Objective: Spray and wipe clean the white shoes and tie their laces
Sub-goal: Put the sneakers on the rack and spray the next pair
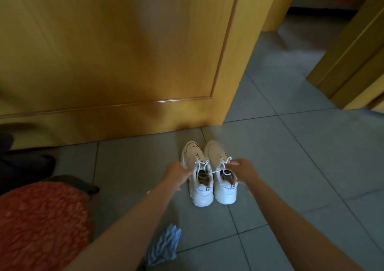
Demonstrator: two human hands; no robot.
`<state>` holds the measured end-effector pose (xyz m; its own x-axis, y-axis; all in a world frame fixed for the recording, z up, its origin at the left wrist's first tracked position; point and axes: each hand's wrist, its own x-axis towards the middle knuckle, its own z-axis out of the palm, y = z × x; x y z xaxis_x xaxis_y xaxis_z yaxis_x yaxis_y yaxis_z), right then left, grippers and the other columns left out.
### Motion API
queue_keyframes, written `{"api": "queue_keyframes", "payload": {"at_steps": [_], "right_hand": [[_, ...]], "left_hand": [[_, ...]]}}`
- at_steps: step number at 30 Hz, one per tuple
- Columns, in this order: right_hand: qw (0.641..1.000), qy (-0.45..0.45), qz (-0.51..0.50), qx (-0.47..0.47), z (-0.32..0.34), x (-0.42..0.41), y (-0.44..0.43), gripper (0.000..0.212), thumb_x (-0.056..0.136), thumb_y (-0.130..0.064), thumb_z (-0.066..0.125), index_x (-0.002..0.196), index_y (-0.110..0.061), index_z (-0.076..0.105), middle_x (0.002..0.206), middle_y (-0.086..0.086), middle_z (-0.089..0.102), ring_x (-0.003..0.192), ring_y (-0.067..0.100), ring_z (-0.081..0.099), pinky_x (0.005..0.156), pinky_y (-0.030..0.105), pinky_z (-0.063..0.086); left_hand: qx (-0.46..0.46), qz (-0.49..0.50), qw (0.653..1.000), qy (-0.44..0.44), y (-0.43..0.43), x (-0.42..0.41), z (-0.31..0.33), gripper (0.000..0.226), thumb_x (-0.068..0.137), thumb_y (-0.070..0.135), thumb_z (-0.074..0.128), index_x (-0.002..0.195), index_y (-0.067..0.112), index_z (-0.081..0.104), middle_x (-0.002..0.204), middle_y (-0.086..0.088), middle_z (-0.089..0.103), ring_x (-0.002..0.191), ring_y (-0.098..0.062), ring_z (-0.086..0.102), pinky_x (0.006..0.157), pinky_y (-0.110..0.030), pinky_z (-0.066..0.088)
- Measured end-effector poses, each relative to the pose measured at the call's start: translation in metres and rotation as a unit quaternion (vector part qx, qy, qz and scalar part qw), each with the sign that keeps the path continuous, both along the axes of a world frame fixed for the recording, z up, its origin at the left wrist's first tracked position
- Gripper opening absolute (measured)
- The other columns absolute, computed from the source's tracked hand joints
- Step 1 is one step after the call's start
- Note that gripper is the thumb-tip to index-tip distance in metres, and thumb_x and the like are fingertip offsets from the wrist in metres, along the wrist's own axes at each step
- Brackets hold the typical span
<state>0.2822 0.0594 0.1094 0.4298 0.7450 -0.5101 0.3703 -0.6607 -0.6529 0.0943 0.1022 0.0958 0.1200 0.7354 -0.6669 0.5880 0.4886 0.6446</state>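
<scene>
- A blue-and-white striped cloth (164,243) lies crumpled on the tiled floor (291,166), nearest the person, between the two forearms.
- A red cushion (41,225) fills the near left of the floor, well apart from the shoes.
- The white shoes (212,177) stand side by side and touching, heels toward the person and toes toward the door, close to the floor's far edge.
- The left hand (178,173) is just beside the left shoe's outer side. Its fingers (187,171) are curled in and pinch one end of a lace (217,171).
- The right hand (244,167) is over the right shoe's outer side, and its curled fingers (234,163) pinch the other end, next to a small loop.
- The lace runs taut between the hands, across both shoe openings; which shoe it belongs to I cannot tell.
- A yellow wooden door (124,52) stands just beyond the toes, its lower right corner near them.
</scene>
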Motion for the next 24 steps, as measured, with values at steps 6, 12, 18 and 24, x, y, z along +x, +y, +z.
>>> {"api": "queue_keyframes", "payload": {"at_steps": [6,12,18,24], "right_hand": [[0.999,-0.026,-0.046,-0.002,-0.041,0.009,0.005,0.034,0.087,-0.013,0.064,0.113,0.009,0.057,0.110,0.023,0.061,0.103,0.034,0.059,0.089,0.037,0.043],[0.996,-0.034,-0.072,-0.025,-0.084,0.018,0.012,0.054,0.085,-0.018,0.066,0.130,0.003,0.043,0.129,0.022,0.053,0.117,0.035,0.052,0.096,0.039,0.040],[0.995,-0.062,-0.046,-0.061,-0.107,0.031,0.026,0.060,0.087,-0.025,0.063,0.139,-0.007,0.039,0.139,0.017,0.046,0.127,0.035,0.044,0.102,0.041,0.037],[0.992,-0.094,-0.063,-0.056,-0.126,0.032,0.028,0.026,0.085,-0.025,0.063,0.111,-0.021,0.062,0.108,0.013,0.065,0.096,0.036,0.063,0.080,0.051,0.055]], "left_hand": [[0.043,-0.029,0.998,0.043,0.011,0.039,-0.053,0.063,0.086,0.032,0.064,0.137,0.007,0.035,0.133,-0.016,0.048,0.106,-0.033,0.058,0.088,-0.044,0.052],[0.049,-0.016,0.996,0.068,0.016,0.053,-0.095,0.053,0.086,0.029,0.064,0.128,0.008,0.039,0.123,-0.018,0.055,0.103,-0.036,0.061,0.085,-0.044,0.054],[0.106,0.006,0.991,0.078,0.014,0.057,-0.122,0.032,0.090,0.012,0.057,0.120,0.008,0.047,0.114,-0.018,0.058,0.093,-0.036,0.064,0.080,-0.043,0.055],[0.164,0.004,0.981,0.100,0.015,0.058,-0.135,0.043,0.089,0.006,0.057,0.130,0.015,0.046,0.116,-0.013,0.061,0.101,-0.031,0.062,0.085,-0.037,0.053]]}}
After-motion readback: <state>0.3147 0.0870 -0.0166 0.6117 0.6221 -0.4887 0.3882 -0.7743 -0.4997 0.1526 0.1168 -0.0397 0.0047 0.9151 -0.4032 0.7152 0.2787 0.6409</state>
